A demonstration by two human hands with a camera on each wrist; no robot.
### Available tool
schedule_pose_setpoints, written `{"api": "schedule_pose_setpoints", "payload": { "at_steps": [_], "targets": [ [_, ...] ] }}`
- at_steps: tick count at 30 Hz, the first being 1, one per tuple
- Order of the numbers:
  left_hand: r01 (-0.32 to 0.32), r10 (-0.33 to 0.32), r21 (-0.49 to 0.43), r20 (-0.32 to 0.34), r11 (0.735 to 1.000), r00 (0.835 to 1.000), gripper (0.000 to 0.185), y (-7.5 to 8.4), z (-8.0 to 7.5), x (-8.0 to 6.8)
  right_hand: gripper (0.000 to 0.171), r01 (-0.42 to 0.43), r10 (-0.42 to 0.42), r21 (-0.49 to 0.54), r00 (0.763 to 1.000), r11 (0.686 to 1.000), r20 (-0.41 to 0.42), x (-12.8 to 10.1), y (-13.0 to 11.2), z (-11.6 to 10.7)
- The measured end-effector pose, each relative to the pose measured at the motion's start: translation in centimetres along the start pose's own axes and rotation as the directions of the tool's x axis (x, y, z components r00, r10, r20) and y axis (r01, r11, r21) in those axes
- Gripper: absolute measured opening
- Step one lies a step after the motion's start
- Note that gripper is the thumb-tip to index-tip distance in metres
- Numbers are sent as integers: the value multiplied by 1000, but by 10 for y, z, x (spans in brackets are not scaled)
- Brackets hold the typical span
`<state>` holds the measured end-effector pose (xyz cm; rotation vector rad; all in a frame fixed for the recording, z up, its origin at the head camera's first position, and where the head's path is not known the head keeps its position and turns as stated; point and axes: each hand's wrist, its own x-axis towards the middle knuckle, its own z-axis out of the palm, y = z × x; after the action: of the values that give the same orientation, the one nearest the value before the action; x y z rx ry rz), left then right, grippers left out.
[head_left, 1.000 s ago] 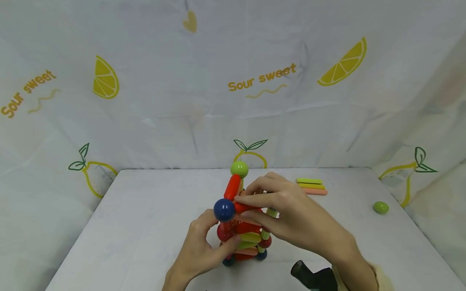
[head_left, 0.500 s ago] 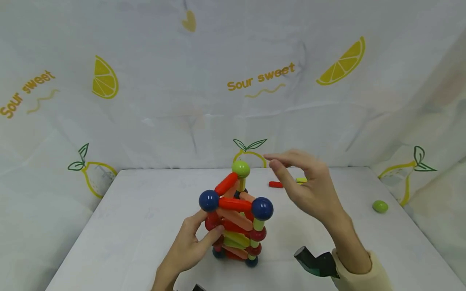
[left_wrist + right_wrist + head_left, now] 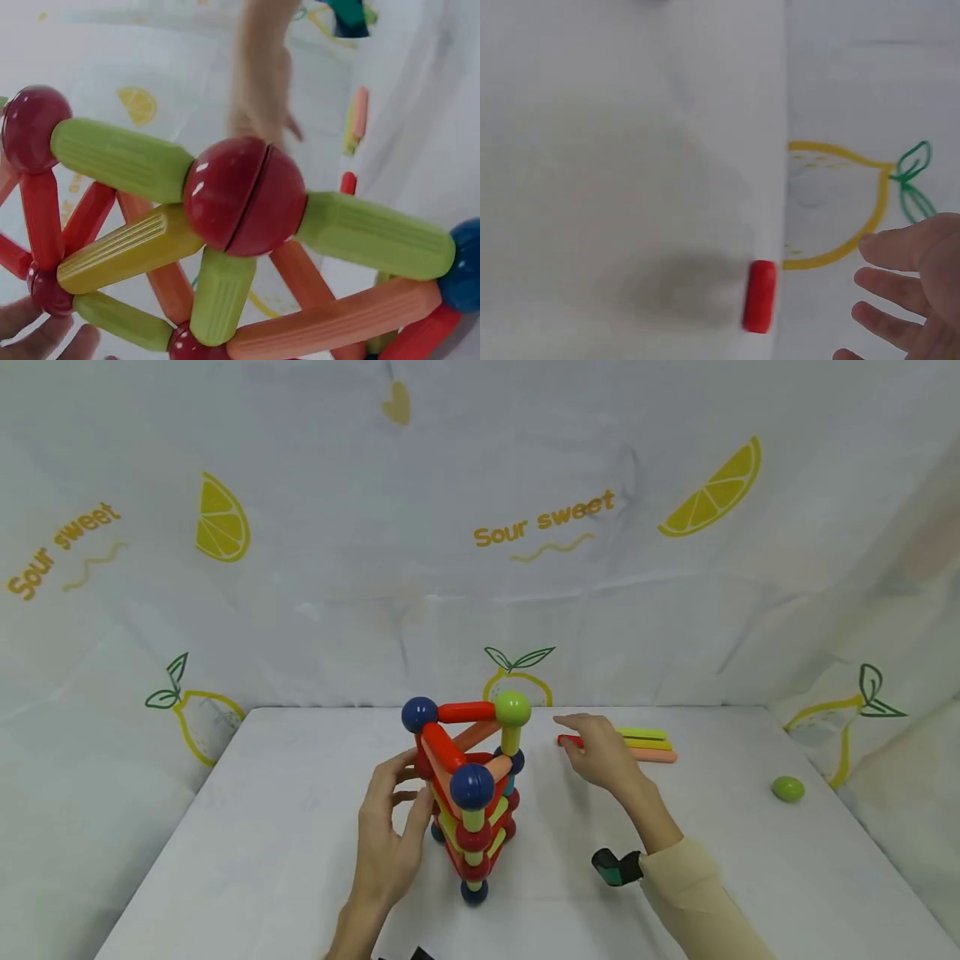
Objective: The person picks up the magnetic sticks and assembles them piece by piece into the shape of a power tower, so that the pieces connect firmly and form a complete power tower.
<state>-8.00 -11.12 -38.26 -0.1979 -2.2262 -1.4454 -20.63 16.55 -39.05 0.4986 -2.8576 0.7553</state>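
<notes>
A tower of magnetic rods and balls (image 3: pixel 473 835) stands in the middle of the table, with two blue balls and a lime green ball (image 3: pixel 512 708) at its top corners. My left hand (image 3: pixel 390 835) holds it at the left side, thumb in front and fingers behind. Close up in the left wrist view are a dark red ball (image 3: pixel 244 196) and green, yellow, orange and red rods. My right hand (image 3: pixel 603 756) is over a loose red rod (image 3: pixel 760 296) at the back, fingers spread; in the right wrist view they are apart from it.
Beside the right hand, green, yellow and orange rods (image 3: pixel 652 756) lie in a row on the white table (image 3: pixel 300 860). A green ball (image 3: pixel 788 789) rests near the right edge. A lemon-print cloth (image 3: pixel 337 568) hangs behind.
The tower has turned under my left hand, bringing a blue-ball corner to the front. My right hand let go of the tower, rose, then came down by the loose red rod.
</notes>
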Motion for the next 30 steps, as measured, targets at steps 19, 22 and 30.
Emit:
{"api": "schedule_pose_setpoints", "payload": {
  "at_steps": [19, 22, 30],
  "targets": [
    [-123, 112, 28, 242, 992, 964, 91, 15, 8, -7, 36, -188, 174, 188, 981, 964, 86, -12, 31, 14],
    [-185, 192, -49, 270, 981, 944, 66, 12, 9, -7, 34, -67, 87, 286, 995, 956, -56, -11, 13, -20],
    [-157, 177, -95, 266, 983, 948, 42, 12, 10, -8, 37, 391, -233, 427, 897, 815, -376, -39, -93, -121]
  ]
}}
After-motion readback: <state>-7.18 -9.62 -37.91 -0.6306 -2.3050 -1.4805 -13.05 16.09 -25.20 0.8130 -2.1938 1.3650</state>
